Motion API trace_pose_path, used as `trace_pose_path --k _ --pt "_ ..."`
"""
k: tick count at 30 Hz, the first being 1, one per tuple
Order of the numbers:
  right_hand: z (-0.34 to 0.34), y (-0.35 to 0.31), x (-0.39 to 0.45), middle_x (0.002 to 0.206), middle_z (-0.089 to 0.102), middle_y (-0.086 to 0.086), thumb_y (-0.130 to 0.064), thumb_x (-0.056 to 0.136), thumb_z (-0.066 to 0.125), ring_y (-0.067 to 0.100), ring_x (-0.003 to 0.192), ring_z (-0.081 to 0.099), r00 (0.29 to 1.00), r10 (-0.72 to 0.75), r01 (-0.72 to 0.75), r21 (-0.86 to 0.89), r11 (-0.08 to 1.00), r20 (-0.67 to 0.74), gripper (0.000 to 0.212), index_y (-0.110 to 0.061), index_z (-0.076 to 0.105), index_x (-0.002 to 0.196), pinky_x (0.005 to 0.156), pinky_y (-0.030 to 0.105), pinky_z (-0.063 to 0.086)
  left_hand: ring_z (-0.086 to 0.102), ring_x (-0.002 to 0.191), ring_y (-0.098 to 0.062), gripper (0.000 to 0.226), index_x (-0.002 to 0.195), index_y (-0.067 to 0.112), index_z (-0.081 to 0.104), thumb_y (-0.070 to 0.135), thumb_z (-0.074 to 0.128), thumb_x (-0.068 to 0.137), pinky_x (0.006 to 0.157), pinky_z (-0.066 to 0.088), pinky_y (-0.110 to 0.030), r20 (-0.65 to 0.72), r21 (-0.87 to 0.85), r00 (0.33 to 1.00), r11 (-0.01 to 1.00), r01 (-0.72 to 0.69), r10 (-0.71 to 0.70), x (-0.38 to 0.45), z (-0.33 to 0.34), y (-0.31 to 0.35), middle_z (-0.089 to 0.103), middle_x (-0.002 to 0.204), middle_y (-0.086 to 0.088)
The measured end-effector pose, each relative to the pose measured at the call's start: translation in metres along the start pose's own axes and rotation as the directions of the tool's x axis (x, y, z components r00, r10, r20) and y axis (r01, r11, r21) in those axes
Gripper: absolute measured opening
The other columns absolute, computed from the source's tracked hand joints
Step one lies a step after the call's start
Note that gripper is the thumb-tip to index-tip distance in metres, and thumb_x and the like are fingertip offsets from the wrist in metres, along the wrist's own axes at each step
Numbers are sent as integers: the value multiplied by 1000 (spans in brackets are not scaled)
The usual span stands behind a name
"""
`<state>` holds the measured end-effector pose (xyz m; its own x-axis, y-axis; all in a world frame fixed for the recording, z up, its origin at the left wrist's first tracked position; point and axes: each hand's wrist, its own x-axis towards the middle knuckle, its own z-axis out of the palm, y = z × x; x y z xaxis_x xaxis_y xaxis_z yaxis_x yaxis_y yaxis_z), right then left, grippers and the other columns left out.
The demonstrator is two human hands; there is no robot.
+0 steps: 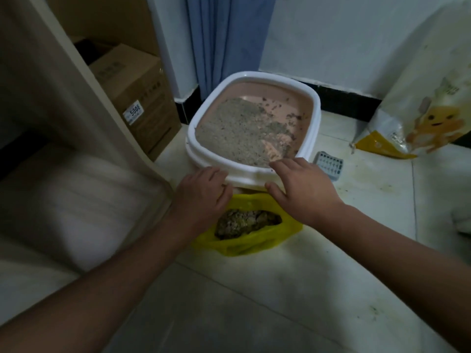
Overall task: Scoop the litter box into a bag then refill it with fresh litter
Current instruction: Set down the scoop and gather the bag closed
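The litter box (254,123) sits on the tiled floor (280,289), and both hands rest at its near edge. The left hand (201,192) has its fingers (216,174) curled loosely against the white rim, just left of the front lip; whether they actually grip it I cannot tell. The right hand (303,189) lies flat and spread, fingertips on top of the rim and thumb stretched down toward the front wall, holding nothing closed.

Just below both palms stands the yellow bag (254,240), its mouth open and dark clumps already inside. Beyond the fingertips, the grey litter (237,138) covers most of the pink tray, thinning to bare plastic on the far and right side.

The box is probably stiff moulded plastic in two parts, a white frame over a pink pan. With that much litter it should feel fairly heavy and shift its weight if tilted, so a hold under the rim on both sides looks safer than pressing on top. The frame may lift off separately, which could spill. The bag is thin, soft and will slump; it needs holding by its upper edge.

Right of the right hand's fingers lies the grey scoop (328,164), near the box. Further right the fresh litter sack (420,110) leans against the wall, probably heavy and floppy.
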<state>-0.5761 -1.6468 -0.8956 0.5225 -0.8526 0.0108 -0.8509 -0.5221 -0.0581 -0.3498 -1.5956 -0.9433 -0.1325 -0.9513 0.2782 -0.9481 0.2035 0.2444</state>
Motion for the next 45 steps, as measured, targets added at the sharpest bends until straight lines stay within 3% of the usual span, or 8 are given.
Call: trace_pose_path --k 6,12,18,24,30,36,41,45 --pt "-1 -11 -27 122 60 2 -47 95 42 26 114 51 994 62 -61 -17 998 85 43 -20 54 126 88 38 43 62 89 -28 39 114 9 65 37 43 97 70 52 -42 -40 7 997 998 64 -64 -24 -3 13 66 109 -8" --pt "11 -19 -12 124 59 4 -45 94 44 28 115 51 993 -71 81 -113 990 92 43 -17 53 126 93 38 41 62 86 -30 38 113 11 64 38 46 93 69 51 -42 -34 99 998 994 -53 56 -32 4 13 65 105 -10" --pt "16 -38 -26 125 59 4 -49 90 38 27 119 50 996 -36 37 -17 999 84 52 -16 54 128 98 40 41 61 93 -27 36 111 14 64 40 45 94 75 48 -39 -19 92 995 991 99 -98 -46 9 19 65 109 -7" --pt "28 -47 -13 128 58 4 -49 89 38 27 121 50 995 -71 69 27 997 75 57 -15 51 132 99 40 41 59 97 -25 33 105 15 64 40 46 93 80 43 -38 -22 131 1000 991 12 -10 -49 17 16 64 108 -6" --pt "31 -39 -15 132 54 3 -48 94 43 26 124 46 995 -27 25 22 999 93 52 -17 47 136 100 40 38 59 98 -24 34 111 16 63 41 48 93 81 45 -38 -32 81 997 994 71 -69 -53 23 9 64 111 -4" --pt "46 -7 -21 141 49 3 -52 94 43 27 129 42 986 1 11 -71 997 167 59 -19 39 143 104 40 33 60 92 -28 47 112 12 63 48 40 91 74 47 -39 29 155 993 982 106 -112 -58 30 -9 63 106 -7" --pt "60 4 -26 133 53 2 -54 94 39 26 126 45 974 61 -32 -135 990 219 54 -21 44 137 104 38 33 62 92 -30 69 124 12 59 61 27 87 70 49 -40 172 198 959 961 192 -227 -67 35 -19 65 105 -9" --pt "66 5 -26 125 56 4 -56 94 36 27 119 49 960 108 -63 -176 982 257 52 -22 46 132 99 38 36 61 96 -32 77 121 14 58 72 25 82 75 48 -41 214 180 917 936 302 -337 -80 37 -26 64 107 -9"
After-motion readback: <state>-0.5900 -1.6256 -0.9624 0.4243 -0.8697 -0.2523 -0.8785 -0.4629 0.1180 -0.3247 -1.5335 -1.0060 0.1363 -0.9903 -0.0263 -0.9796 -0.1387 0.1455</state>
